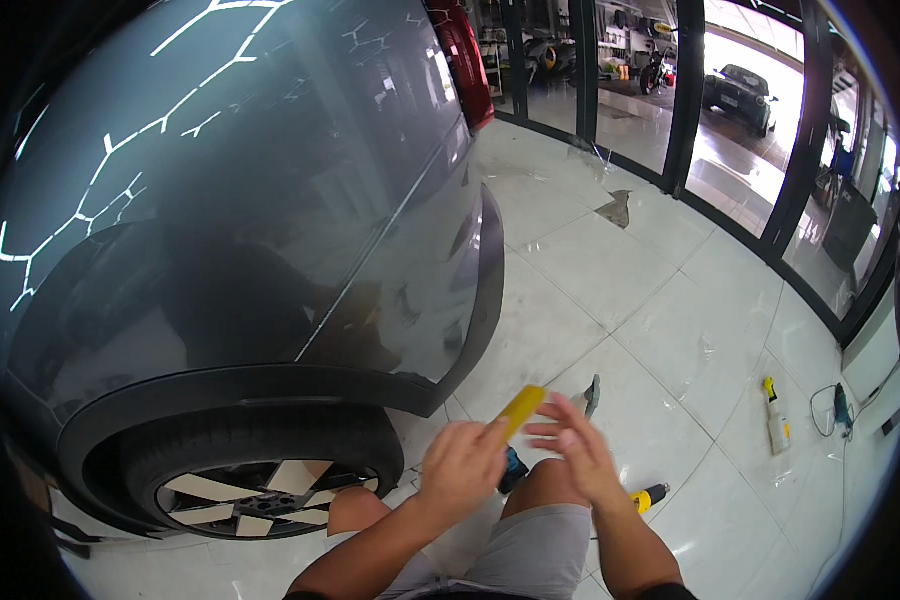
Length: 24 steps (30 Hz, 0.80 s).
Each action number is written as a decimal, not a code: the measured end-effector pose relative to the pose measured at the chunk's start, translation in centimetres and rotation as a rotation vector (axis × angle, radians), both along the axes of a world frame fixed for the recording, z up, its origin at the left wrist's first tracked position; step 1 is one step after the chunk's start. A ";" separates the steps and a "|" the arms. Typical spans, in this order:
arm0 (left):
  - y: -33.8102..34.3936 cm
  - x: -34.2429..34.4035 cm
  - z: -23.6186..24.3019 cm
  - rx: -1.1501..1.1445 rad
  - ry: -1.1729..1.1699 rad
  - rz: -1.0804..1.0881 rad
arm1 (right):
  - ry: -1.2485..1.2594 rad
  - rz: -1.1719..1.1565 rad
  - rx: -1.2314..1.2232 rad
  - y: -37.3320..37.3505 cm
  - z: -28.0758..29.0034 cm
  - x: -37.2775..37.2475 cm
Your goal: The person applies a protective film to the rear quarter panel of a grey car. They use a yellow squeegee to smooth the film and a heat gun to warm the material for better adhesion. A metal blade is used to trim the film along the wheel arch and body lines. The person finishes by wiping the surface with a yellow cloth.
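Note:
My left hand (462, 462) is closed around the lower end of a flat yellow squeegee (521, 408), which sticks up and to the right. My right hand (573, 450) hovers just right of it with fingers spread, its fingertips close to the yellow blade; it looks blurred. Both hands are above my knees, in front of the dark grey car body (270, 200) and its black wheel arch (270, 385). The wheel (260, 490) with pale spokes is at lower left.
On the white tiled floor lie a yellow-and-black tool (648, 495), a spray bottle with a yellow cap (776, 420), a cable with a small tool (838, 408), a dark-and-blue object (515, 470) by my knee and scraps of film (615, 208). Glass doors stand behind; a dark car (740, 95) outside.

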<state>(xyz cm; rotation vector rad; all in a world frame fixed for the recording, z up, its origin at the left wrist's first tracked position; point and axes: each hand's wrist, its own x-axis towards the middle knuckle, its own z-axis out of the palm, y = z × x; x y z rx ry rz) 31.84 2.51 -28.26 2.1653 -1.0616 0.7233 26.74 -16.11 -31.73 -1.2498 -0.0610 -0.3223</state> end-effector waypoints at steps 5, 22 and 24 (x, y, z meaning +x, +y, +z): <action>0.4 0.6 7.8 0.198 -0.038 0.007 | -0.082 0.047 0.009 4.6 7.7 6.5; 36.2 0.8 30.3 0.464 -0.943 1.190 | -0.089 -0.260 -0.302 -1.9 28.7 24.5; 35.4 1.9 29.1 0.400 -1.017 1.119 | -0.072 -0.272 -0.338 -1.6 28.6 24.5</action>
